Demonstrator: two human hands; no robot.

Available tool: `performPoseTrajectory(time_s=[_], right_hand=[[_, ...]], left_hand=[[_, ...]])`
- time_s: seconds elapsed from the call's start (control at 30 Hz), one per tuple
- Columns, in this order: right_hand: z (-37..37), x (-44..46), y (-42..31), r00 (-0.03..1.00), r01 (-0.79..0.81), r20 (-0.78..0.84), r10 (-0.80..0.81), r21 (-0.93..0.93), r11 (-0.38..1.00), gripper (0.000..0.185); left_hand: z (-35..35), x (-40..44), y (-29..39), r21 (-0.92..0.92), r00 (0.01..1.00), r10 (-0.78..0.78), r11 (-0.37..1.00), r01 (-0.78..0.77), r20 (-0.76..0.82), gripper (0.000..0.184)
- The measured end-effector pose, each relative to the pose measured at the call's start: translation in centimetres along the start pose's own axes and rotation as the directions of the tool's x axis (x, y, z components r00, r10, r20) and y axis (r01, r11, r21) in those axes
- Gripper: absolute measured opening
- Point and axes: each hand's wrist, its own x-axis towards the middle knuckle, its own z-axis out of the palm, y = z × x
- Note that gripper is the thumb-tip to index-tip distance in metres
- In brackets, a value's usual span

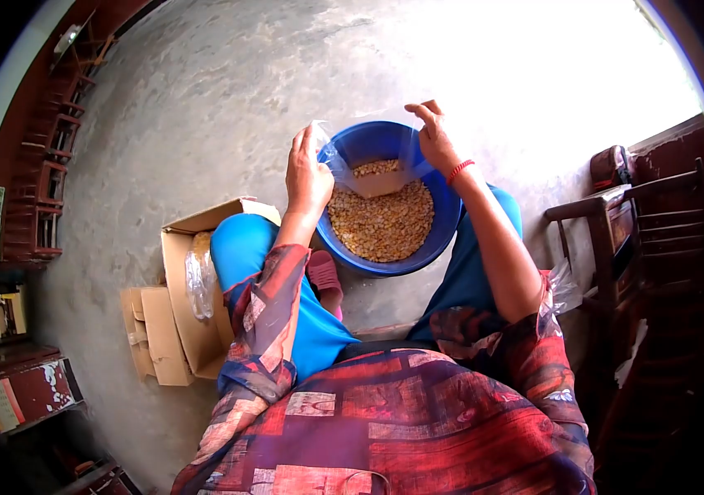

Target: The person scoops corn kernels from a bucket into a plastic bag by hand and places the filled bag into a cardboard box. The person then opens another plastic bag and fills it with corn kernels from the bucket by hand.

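In the head view, the left hand (309,181) and the right hand (436,140) are pinching one clear plastic bag (381,181) at opposite sides, holding it over the far part of one blue tub (448,213) of yellow kernels (381,227). The bag is stretching left to right, its longer visible span running crosswise, though I cannot tell which way its mouth is facing; one open cardboard box (177,289) is standing left of the tub.
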Motion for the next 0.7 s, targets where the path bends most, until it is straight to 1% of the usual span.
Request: performPoseTrajectory(time_s=[0.03,0.07,0.1,0.13,0.17,0.2,0.23,0.27,0.3,0.33,0.37,0.4,0.43,0.5,0.53,0.57,0.6,0.63,0.67,0.7], right_hand=[[0.6,0.3,0.8,1.000,-0.003,-0.002,0.003,0.004,1.000,0.042],[1.3,0.5,1.9,1.000,-0.003,0.030,0.005,-0.053,0.999,0.042],[2.3,0.6,3.0,0.998,-0.003,0.063,0.010,-0.112,0.994,0.042],[3.3,0.6,4.0,0.998,-0.008,0.065,0.015,-0.110,0.994,0.042],[4.3,0.6,4.9,0.999,-0.025,0.034,0.030,-0.132,0.991,0.039],[4.9,0.7,5.6,0.999,-0.043,0.004,0.044,-0.153,0.987,0.037],[4.6,1.0,5.7,0.999,-0.046,0.007,0.048,-0.150,0.988,0.037],[4.1,1.3,5.7,0.982,-0.145,0.113,0.155,-0.091,0.985,0.033],[3.8,1.6,6.1,0.941,-0.250,0.225,0.252,-0.039,0.967,0.030],[3.9,1.9,6.7,0.904,-0.371,0.282,0.321,0.146,0.917,0.024],[3.5,1.9,7.5,0.882,-0.414,0.333,0.333,0.214,0.885,0.023],[2.9,1.8,7.5,0.853,-0.462,0.384,0.353,0.242,0.853,0.023],[2.3,1.7,7.4,0.821,-0.509,0.434,0.371,0.265,0.819,0.024],[1.2,1.2,6.9,0.819,-0.512,0.450,0.358,0.289,0.809,0.024],[0.5,1.1,6.6,0.782,-0.543,0.494,0.381,0.237,0.806,0.027],[-0.1,0.9,6.2,0.741,-0.570,0.536,0.405,0.184,0.801,0.031],[-0.6,0.6,5.8,0.738,-0.577,0.527,0.420,0.171,0.799,0.041],[-1.0,0.5,5.6,0.736,-0.579,0.528,0.423,0.170,0.797,0.041],[-1.3,0.3,5.4,0.747,-0.551,0.537,0.391,0.172,0.816,0.044],[-1.6,0.1,5.4,0.757,-0.522,0.546,0.360,0.173,0.835,0.046]], left_hand=[[0.3,0.1,-0.4,0.024,1.000,0.014,1.000,-0.013,-0.025,0.066],[0.5,0.3,-0.9,0.027,1.000,0.015,1.000,-0.014,-0.021,0.066],[0.8,0.2,-1.3,0.080,1.000,-0.018,0.997,0.018,-0.001,0.060],[1.0,0.2,-1.7,0.133,0.998,-0.053,0.990,0.050,0.019,0.055],[1.2,0.2,-2.1,0.134,0.998,-0.055,0.990,0.051,0.022,0.055],[1.4,0.2,-2.6,0.130,0.988,-0.140,0.983,0.131,0.068,0.053],[1.7,0.2,-3.3,0.131,0.968,-0.225,0.969,0.210,0.114,0.052],[2.4,0.0,-4.7,0.136,0.980,-0.195,0.973,0.187,0.046,0.042],[2.3,0.1,-4.8,0.140,0.979,-0.197,0.972,0.188,0.049,0.042],[2.0,0.1,-4.6,-0.068,0.934,-0.323,0.940,0.335,0.151,0.037],[1.7,0.1,-4.4,-0.254,0.867,-0.415,0.839,0.482,0.275,0.032],[1.4,0.1,-3.8,-0.370,0.857,-0.429,0.775,0.511,0.286,0.024],[1.3,0.2,-4.1,-0.366,0.855,-0.431,0.776,0.514,0.289,0.024],[1.2,0.5,-4.8,-0.411,0.764,-0.457,0.653,0.636,0.457,0.019],[1.6,0.3,-4.8,-0.473,0.781,-0.446,0.625,0.622,0.437,0.014],[1.9,0.1,-4.8,-0.471,0.779,-0.447,0.624,0.624,0.440,0.014],[2.2,-0.1,-4.8,-0.476,0.798,-0.445,0.643,0.600,0.406,0.022],[2.3,-0.2,-4.9,-0.480,0.817,-0.442,0.662,0.576,0.371,0.029],[2.4,-0.2,-5.1,-0.479,0.816,-0.441,0.662,0.577,0.373,0.029],[2.4,-0.2,-5.2,-0.410,0.820,-0.444,0.714,0.568,0.362,0.033]])
